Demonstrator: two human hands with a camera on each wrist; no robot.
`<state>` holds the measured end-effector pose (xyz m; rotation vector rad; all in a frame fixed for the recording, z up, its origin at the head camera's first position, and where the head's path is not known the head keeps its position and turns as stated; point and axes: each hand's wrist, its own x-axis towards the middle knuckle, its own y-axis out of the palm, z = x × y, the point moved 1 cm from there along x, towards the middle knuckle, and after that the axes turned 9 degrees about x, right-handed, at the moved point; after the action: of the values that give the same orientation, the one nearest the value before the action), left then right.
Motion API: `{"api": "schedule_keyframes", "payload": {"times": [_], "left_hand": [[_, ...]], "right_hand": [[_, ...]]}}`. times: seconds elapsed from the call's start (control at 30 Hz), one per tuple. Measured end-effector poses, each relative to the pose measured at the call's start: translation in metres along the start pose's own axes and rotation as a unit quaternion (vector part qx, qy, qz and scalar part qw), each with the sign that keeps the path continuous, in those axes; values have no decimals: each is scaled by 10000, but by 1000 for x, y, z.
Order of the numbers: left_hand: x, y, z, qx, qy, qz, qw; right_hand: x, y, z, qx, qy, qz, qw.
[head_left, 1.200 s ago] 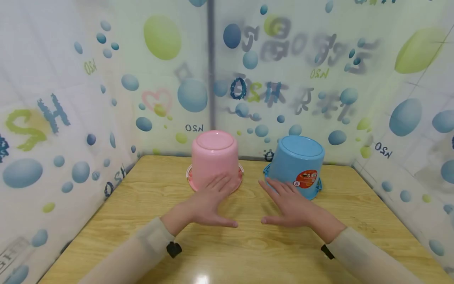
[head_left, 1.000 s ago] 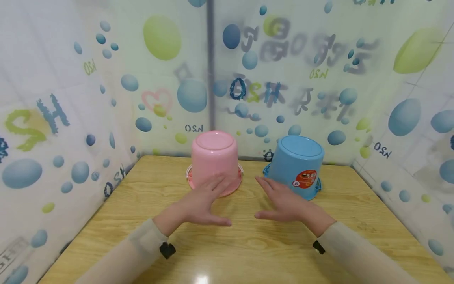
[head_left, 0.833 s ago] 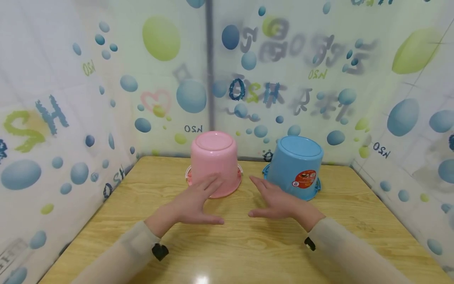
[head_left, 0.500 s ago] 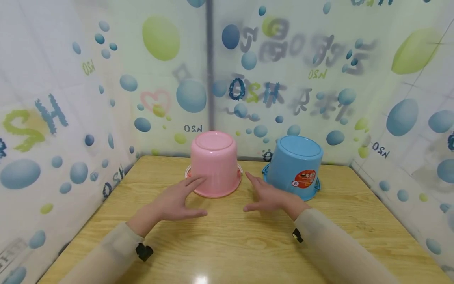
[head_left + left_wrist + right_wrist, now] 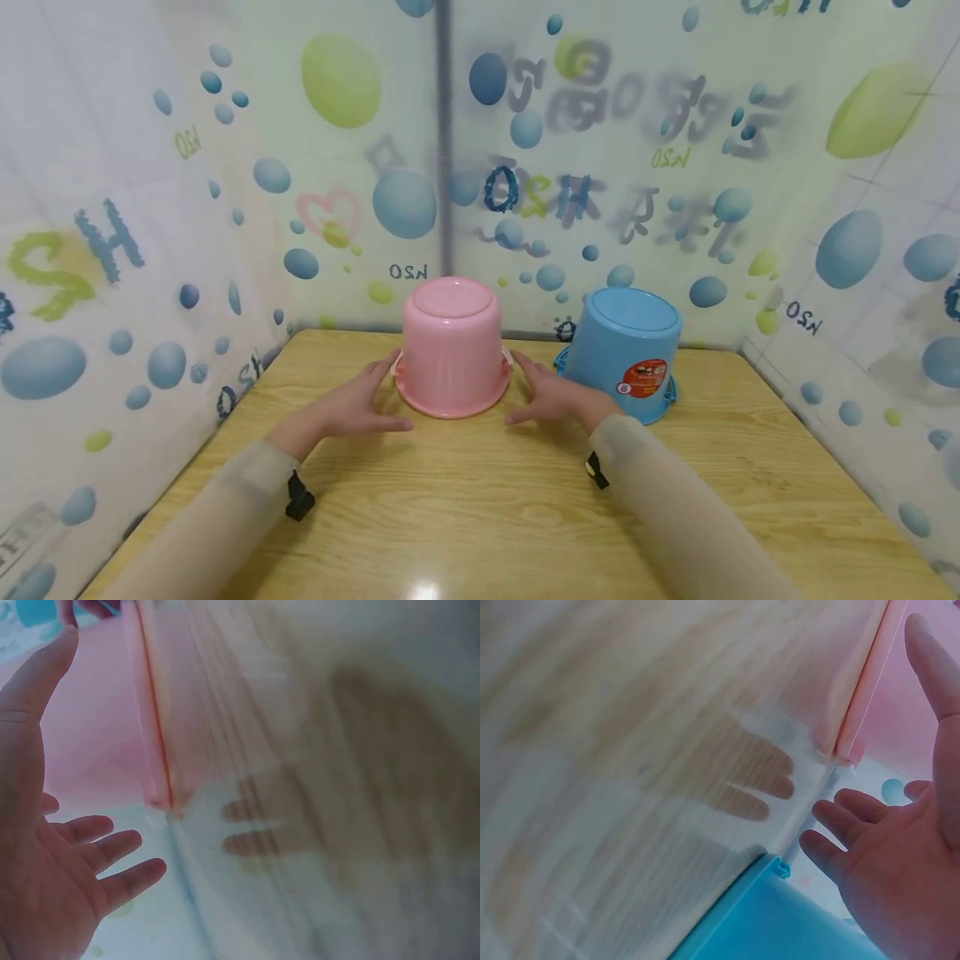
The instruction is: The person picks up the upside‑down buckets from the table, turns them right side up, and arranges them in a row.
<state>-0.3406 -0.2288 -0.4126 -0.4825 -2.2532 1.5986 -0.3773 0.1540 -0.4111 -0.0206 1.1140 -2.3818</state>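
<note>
While upturned pink bucket [image 5: 452, 350] stands toward back of wood-grain table [image 5: 465, 517], person's left hand [image 5: 347, 408] is at its left side, fingers loosely extended, grasping nothing. Right hand [image 5: 551, 397], likewise relaxed and holding nothing, between pink bucket and upturned blue bucket [image 5: 618, 346] with red oval label [image 5: 645, 378]. Whether either hand touches pink bucket, cannot tell. Cream sleeves [image 5: 225, 504] on both forearms.

A: anyone see a way round the pink bucket [image 5: 452, 350]?
B: Front's easy, bare table [image 5: 465, 492] between the sleeves [image 5: 675, 492]. Left is roomy too, past the left hand [image 5: 352, 408].
A: and the right?
B: tight tbh. The right hand [image 5: 553, 397] is in the gap, with the blue bucket [image 5: 617, 343] just beside it. Behind them there's the curtain [image 5: 480, 233], can't tell how much room it leaves.
</note>
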Motion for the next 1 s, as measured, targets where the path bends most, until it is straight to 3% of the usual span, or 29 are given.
{"api": "schedule_keyframes", "payload": {"times": [0.17, 0.47, 0.83, 1.0], "left_hand": [[12, 4, 12, -85, -272, 283, 9992], [33, 8, 18, -95, -465, 406, 9980], [43, 10, 16, -737, -28, 250, 9970], [46, 13, 17, -977, 245, 163, 9948]], "right_hand": [[16, 1, 0, 67, -89, -62, 9999], [30, 3, 7, 752, -195, 2, 9970], [40, 6, 10, 720, 59, -144, 9973], [37, 8, 14, 525, -72, -317, 9981]]}}
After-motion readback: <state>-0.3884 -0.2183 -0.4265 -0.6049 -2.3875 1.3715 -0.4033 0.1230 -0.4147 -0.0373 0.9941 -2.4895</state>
